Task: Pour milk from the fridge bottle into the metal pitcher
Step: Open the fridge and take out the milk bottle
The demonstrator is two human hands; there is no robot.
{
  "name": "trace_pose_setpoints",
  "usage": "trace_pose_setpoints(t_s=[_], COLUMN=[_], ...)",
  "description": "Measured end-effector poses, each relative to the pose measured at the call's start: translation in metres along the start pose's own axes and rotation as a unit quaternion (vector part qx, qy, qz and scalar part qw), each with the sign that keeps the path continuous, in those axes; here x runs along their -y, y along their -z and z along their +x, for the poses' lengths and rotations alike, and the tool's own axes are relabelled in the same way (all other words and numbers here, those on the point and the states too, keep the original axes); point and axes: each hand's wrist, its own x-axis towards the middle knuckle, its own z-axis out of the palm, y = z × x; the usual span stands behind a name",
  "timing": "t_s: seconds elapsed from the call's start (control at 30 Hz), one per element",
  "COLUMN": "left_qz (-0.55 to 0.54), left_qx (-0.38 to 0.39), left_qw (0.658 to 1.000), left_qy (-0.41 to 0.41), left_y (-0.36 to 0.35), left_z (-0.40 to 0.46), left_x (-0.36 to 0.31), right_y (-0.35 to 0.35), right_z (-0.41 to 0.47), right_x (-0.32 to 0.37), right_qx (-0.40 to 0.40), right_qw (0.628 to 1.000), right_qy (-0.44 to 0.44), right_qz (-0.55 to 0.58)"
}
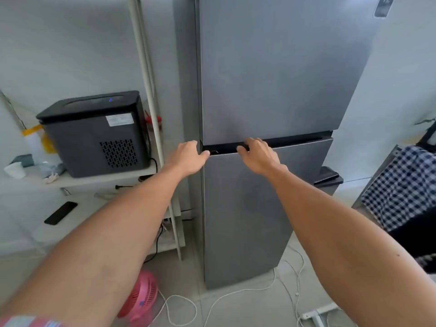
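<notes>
White-walled kitchen corner; tall grey steel fridge [266,90] shut. Left hand [186,159] and right hand [258,155] curl fingers into its dark handle slot [295,140]. Opening step; next, pull.

The fridge [271,79] is showing a smooth, brushed grey metal-look skin with a soft sheen. The black machine [94,135] on the shelf [99,177] is looking like matt plastic with a glossier lid. The shelf is reading as smooth white board. The checked cloth [401,185] is hanging soft and woven. The floor [247,305] is looking like pale matt tile.
</notes>
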Motion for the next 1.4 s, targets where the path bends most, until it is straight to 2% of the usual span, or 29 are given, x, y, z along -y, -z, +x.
trace_pose_setpoints(t_s=[0.1,0.23,0.37,0.47,0.7,0.93,1.23,1.4], left_qz=[-0.026,-0.117,-0.184,-0.24,-0.348,-0.368,-0.369,-0.38], left_qx=[0.018,0.047,0.05,0.039,0.018,0.016,0.034,0.027], left_qw=[0.999,0.992,0.982,0.97,0.937,0.93,0.928,0.924], left_qy=[0.01,0.012,0.001,-0.001,-0.003,-0.012,-0.041,-0.043], left_y=[-0.014,-0.043,-0.074,-0.094,-0.12,-0.128,-0.129,-0.124], left_z=[0.011,0.028,0.042,0.052,0.065,0.065,0.046,0.029], left_x=[0.022,0.044,0.058,0.066,0.073,0.073,0.074,0.067], right_y=[-0.016,-0.036,-0.055,-0.068,-0.091,-0.088,-0.08,-0.072], right_z=[0.005,0.011,0.018,0.026,0.041,0.041,0.033,0.025], right_x=[0.01,0.022,0.029,0.031,0.023,0.023,0.032,0.029], right_qx=[0.007,0.012,0.013,-0.02,-0.061,-0.05,-0.051,-0.03], right_qw=[1.0,0.998,0.99,0.978,0.958,0.955,0.964,0.964], right_qy=[-0.024,-0.045,-0.075,-0.084,-0.111,-0.104,-0.153,-0.16], right_qz=[0.006,0.045,0.117,0.188,0.258,0.274,0.211,0.212])
